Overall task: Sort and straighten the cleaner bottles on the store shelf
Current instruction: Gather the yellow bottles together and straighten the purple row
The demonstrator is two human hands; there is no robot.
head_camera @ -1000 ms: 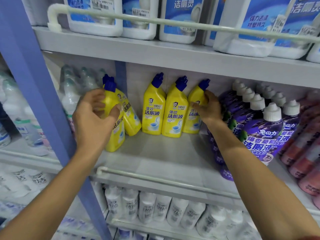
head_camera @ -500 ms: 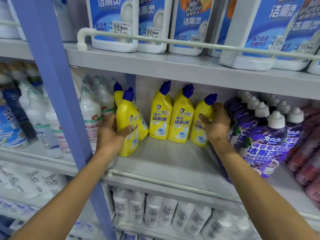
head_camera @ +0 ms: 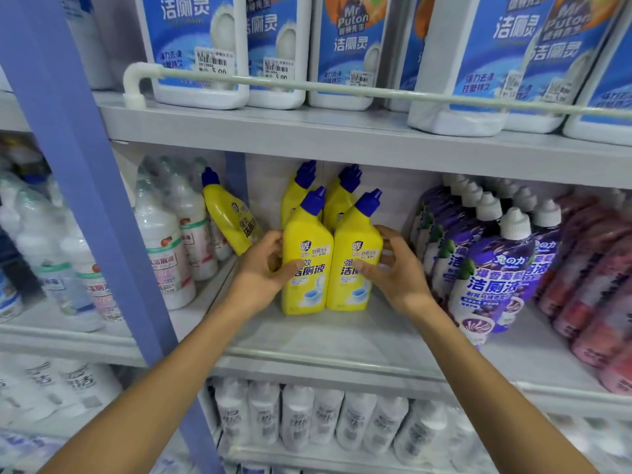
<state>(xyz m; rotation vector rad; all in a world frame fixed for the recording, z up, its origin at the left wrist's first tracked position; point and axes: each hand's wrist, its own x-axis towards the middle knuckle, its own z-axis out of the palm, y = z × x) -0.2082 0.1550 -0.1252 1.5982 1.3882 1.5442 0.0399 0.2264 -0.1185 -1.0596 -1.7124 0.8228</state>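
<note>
Grey metal store shelf [head_camera: 307, 340] carries two upright yellow blue-capped plastic bottles labelled 洁厕液, left hand [head_camera: 261, 271] gripping the left bottle [head_camera: 305, 261], right hand [head_camera: 393, 271] gripping the right bottle [head_camera: 355, 258], beneath "Mr Puton" white jugs [head_camera: 345, 49].

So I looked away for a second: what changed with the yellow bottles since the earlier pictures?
The left hand and right hand each brought a yellow bottle to the middle, side by side ahead of two others. The leaning yellow bottle and purple bottles stayed.
</note>
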